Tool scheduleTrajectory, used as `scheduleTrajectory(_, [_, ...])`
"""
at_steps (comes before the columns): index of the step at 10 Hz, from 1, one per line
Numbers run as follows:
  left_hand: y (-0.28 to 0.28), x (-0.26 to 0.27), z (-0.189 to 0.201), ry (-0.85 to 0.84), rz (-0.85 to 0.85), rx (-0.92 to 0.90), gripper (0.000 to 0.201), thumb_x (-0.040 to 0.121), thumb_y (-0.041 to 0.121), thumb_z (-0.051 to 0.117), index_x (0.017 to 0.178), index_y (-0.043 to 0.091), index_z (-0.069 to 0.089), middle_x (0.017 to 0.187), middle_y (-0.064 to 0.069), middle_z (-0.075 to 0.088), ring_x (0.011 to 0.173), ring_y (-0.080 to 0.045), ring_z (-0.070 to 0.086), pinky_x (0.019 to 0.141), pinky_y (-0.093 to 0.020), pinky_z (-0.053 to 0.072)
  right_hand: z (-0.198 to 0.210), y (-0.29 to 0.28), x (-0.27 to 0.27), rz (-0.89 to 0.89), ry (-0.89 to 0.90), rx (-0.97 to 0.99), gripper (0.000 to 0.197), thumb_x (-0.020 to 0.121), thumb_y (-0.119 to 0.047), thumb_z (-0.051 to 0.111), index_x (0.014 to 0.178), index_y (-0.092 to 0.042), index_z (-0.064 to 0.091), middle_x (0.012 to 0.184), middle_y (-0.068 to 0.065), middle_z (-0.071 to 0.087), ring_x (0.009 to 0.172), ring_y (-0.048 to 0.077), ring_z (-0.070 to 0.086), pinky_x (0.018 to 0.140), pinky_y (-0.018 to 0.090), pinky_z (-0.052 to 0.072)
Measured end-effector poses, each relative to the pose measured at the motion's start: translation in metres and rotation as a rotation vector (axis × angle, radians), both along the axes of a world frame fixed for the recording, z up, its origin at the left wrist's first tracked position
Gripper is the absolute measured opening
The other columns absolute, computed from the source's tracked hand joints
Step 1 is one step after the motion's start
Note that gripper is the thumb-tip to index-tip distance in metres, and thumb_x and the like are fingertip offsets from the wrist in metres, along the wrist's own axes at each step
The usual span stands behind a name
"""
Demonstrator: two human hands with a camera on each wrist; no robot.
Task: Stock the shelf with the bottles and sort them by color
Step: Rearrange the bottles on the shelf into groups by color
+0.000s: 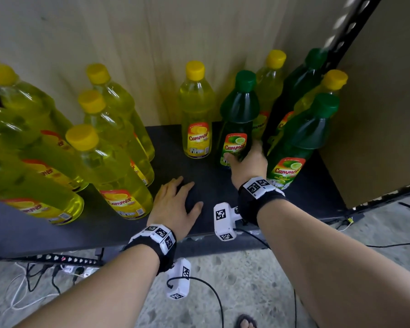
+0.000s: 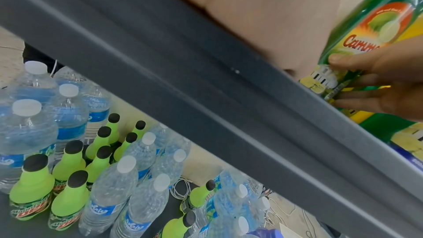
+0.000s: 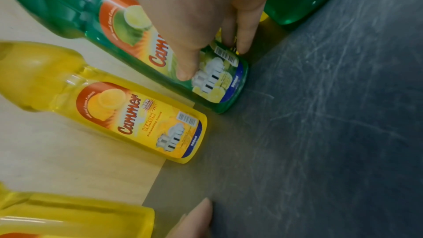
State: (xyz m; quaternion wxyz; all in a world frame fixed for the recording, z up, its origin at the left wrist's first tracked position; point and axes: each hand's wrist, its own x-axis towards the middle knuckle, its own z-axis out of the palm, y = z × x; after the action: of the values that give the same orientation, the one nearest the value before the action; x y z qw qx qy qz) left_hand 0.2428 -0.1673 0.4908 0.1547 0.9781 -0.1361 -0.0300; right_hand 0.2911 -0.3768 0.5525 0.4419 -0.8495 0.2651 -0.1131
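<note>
1. Around my hands I see the dark shelf board (image 1: pixel 175 147) with a pale wall behind it and a black perforated upright (image 1: pixel 348 31) at the right rear. The left wrist view looks under the grey shelf edge (image 2: pixel 206 97) to a lower level packed with clear water bottles (image 2: pixel 29 115) and lime-green black-capped soda bottles (image 2: pixel 29 184).
2. Close obstacles: a lone yellow bottle (image 1: pixel 195 110) stands just left of the one I hold, and a mixed cluster crowds its right side and rear.
3. Count in the head view: three green bottles; the held green bottle (image 1: pixel 237 119), a front green one (image 1: pixel 301 143) near the shelf's right edge, and a rear green one (image 1: pixel 301 76) against the upright.
4. Yellow: at least five in the group (image 1: pixel 109 166) on the left, one alone in the middle, and two among the greens on the right, one (image 1: pixel 270 79) at the wall, one (image 1: pixel 327 88) further right.
5. My right hand (image 1: pixel 246 162) wraps the held green bottle low on its label: thumb on the front, fingers curled behind. The bottle stands upright, base on the board, toward the back.
6. My left hand (image 1: pixel 175 204) lies flat, fingers spread and relaxed on the board, holding nothing, just right of the nearest yellow bottle.
</note>
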Motion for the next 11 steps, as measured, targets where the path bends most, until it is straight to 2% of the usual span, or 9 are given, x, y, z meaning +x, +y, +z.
scheduleTrajectory(1, [0.000, -0.001, -0.001, -0.011, 0.000, -0.005, 0.066, 0.092, 0.066, 0.041, 0.150, 0.033, 0.041, 0.158, -0.002, 0.035, 0.144, -0.027, 0.031, 0.122, -0.043, 0.026, 0.001, -0.001, 0.008, 0.008, 0.018, 0.021, 0.066, 0.087, -0.028, 0.080, 0.139, -0.013, 0.044, 0.129, 0.016, 0.063, 0.118, 0.036, 0.061, 0.093, 0.039, 0.051])
scheduleTrajectory(2, [-0.001, -0.001, -0.001, -0.011, 0.008, -0.002, 0.065, 0.093, 0.065, 0.043, 0.149, 0.033, 0.042, 0.158, -0.002, 0.035, 0.144, -0.027, 0.030, 0.122, -0.043, 0.025, 0.002, 0.001, 0.014, 0.023, 0.027, -0.008, 0.067, 0.089, -0.031, 0.078, 0.142, -0.010, 0.043, 0.134, 0.016, 0.058, 0.123, 0.035, 0.057, 0.094, 0.037, 0.047])
scheduleTrajectory(4, [-0.001, 0.000, -0.001, -0.010, 0.010, -0.002, 0.067, 0.091, 0.066, 0.040, 0.149, 0.032, 0.044, 0.158, -0.003, 0.036, 0.143, -0.027, 0.032, 0.121, -0.044, 0.028, -0.003, 0.001, 0.023, 0.059, 0.057, 0.001, 0.069, 0.091, -0.033, 0.075, 0.146, -0.013, 0.040, 0.136, 0.017, 0.058, 0.126, 0.035, 0.055, 0.097, 0.040, 0.047])
scheduleTrajectory(6, [-0.001, -0.001, -0.001, 0.007, 0.014, 0.008, 0.067, 0.092, 0.067, 0.040, 0.150, 0.034, 0.040, 0.160, 0.000, 0.033, 0.146, -0.026, 0.028, 0.123, -0.043, 0.024, -0.005, -0.006, 0.030, 0.113, 0.059, -0.003, 0.070, 0.093, -0.035, 0.072, 0.150, -0.019, 0.037, 0.140, 0.012, 0.058, 0.131, 0.033, 0.053, 0.104, 0.043, 0.047])
scheduleTrajectory(7, [-0.002, -0.001, -0.001, 0.014, 0.019, 0.010, 0.066, 0.093, 0.066, 0.042, 0.151, 0.035, 0.038, 0.160, 0.001, 0.031, 0.147, -0.025, 0.026, 0.124, -0.042, 0.022, -0.004, -0.012, 0.035, 0.147, 0.063, -0.004, 0.063, 0.094, -0.033, 0.071, 0.147, -0.018, 0.040, 0.139, 0.011, 0.058, 0.130, 0.032, 0.053, 0.102, 0.040, 0.045])
scheduleTrajectory(8, [-0.002, 0.000, 0.000, 0.021, 0.022, 0.010, 0.066, 0.092, 0.067, 0.041, 0.151, 0.036, 0.037, 0.161, 0.001, 0.030, 0.147, -0.025, 0.026, 0.124, -0.042, 0.020, -0.005, -0.011, 0.040, 0.152, 0.068, -0.018, 0.066, 0.094, -0.035, 0.070, 0.149, -0.019, 0.037, 0.142, 0.012, 0.055, 0.131, 0.034, 0.052, 0.104, 0.044, 0.046])
scheduleTrajectory(9, [-0.002, 0.000, 0.000, 0.027, 0.027, 0.009, 0.066, 0.092, 0.067, 0.041, 0.151, 0.037, 0.037, 0.161, 0.002, 0.029, 0.148, -0.025, 0.026, 0.124, -0.042, 0.021, -0.006, -0.011, 0.043, 0.160, 0.071, -0.049, 0.063, 0.096, -0.035, 0.068, 0.148, -0.019, 0.037, 0.138, 0.016, 0.056, 0.126, 0.038, 0.054, 0.098, 0.044, 0.048])
scheduleTrajectory(10, [-0.003, 0.000, 0.001, 0.024, 0.027, 0.010, 0.066, 0.092, 0.066, 0.041, 0.151, 0.036, 0.038, 0.161, 0.002, 0.030, 0.147, -0.025, 0.026, 0.124, -0.042, 0.021, -0.006, -0.013, 0.045, 0.161, 0.067, -0.066, 0.062, 0.096, -0.035, 0.067, 0.148, -0.019, 0.037, 0.139, 0.015, 0.056, 0.126, 0.038, 0.054, 0.097, 0.044, 0.048])
scheduleTrajectory(11, [-0.003, 0.000, 0.000, 0.020, 0.020, 0.012, 0.067, 0.092, 0.067, 0.039, 0.151, 0.035, 0.039, 0.161, 0.001, 0.031, 0.147, -0.025, 0.027, 0.124, -0.041, 0.020, -0.006, -0.013, 0.044, 0.146, 0.083, -0.060, 0.056, 0.096, -0.036, 0.067, 0.142, -0.016, 0.041, 0.137, 0.015, 0.058, 0.124, 0.038, 0.056, 0.092, 0.041, 0.048])
